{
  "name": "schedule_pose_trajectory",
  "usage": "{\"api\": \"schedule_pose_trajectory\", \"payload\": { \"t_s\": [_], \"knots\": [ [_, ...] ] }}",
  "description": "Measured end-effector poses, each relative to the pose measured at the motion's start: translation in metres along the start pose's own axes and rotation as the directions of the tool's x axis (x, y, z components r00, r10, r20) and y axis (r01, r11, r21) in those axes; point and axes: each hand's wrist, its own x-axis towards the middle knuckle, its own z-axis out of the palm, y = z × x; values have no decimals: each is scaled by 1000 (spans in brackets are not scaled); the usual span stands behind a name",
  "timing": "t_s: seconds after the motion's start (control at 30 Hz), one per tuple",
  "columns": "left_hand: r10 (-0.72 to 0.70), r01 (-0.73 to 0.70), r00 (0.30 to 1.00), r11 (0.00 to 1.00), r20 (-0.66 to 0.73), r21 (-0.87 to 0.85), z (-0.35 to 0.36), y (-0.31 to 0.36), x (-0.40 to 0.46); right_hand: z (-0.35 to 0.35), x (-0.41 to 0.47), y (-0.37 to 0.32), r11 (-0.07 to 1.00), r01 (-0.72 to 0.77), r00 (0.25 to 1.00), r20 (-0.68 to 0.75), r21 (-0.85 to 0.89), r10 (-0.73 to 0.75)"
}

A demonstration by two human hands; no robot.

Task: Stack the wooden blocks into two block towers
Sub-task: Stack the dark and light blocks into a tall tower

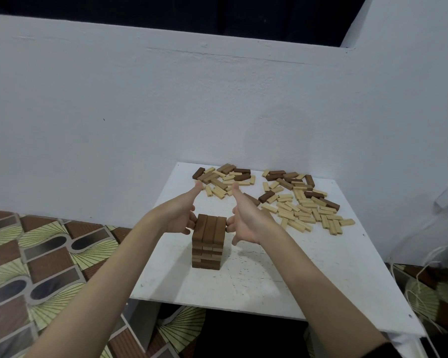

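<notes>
A tower of dark brown wooden blocks [208,241] stands near the middle of the white table [256,280], several layers high, with three blocks side by side on top. My left hand [181,215] presses its fingertips against the left side of the top layer. My right hand [246,220] touches the right side of that layer, thumb raised. Neither hand curls round a block. Loose light and dark blocks lie in two heaps at the back: one pile [225,180] behind the hands and a larger pile [303,202] to the right.
The table stands against a white wall [166,112], in a corner on the right. A patterned tile floor [36,267] lies to the left and below. White string and a bag [437,254] sit past the table's right edge.
</notes>
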Motion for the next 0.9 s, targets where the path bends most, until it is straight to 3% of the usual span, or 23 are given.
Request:
{"api": "schedule_pose_trajectory", "payload": {
  "t_s": [0.1, 0.17, 0.27, 0.33, 0.43, 0.7, 0.9],
  "knots": [
    [72, -64, 996, 990, -56, 123, -3, -3, 1, -5, -2, 1, 993, 55, 997, -47, -103, -60],
    [214, -164, 971, 918, -103, 361, -7, -8, 0, -14, -4, 3, 917, 110, 982, -101, -383, -160],
    [331, -272, 943, 731, 23, 625, -15, -17, 1, -22, -10, 8, 606, 161, 969, 8, -779, -247],
    [342, -287, 937, 624, 76, 727, -15, -23, 4, -23, -8, 13, 448, 194, 961, 77, -873, -266],
    [424, -297, 902, 460, 87, 837, -10, -29, 10, -24, 4, 21, 354, 258, 938, 144, -899, -316],
    [468, -295, 873, 286, 135, 912, -1, -31, 26, -24, 29, 34, 221, 317, 896, 216, -922, -388],
    [465, -277, 874, 235, 143, 932, 3, -25, 31, -25, 36, 34, 244, 359, 874, 233, -901, -426]
  ]
}}
